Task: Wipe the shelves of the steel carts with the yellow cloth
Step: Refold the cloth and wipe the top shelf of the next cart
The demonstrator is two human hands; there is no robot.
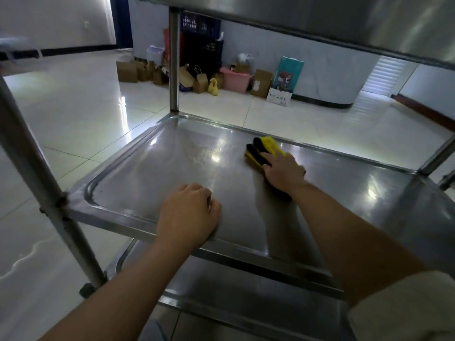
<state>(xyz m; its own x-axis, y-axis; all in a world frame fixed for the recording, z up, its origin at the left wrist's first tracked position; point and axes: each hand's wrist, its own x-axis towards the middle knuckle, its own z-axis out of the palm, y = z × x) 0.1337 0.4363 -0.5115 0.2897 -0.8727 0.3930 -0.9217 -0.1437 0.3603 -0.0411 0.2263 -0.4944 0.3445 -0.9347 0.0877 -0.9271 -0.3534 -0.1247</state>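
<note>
Both hands are on the middle shelf (152, 168): your right hand (283, 172) presses the yellow cloth (269, 145) (black patches showing) flat toward the far rim, fingers extended; your left hand (188, 212) rests curled, holding nothing, near the front edge.

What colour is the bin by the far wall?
Pink bin, clearest in the head view.
</note>
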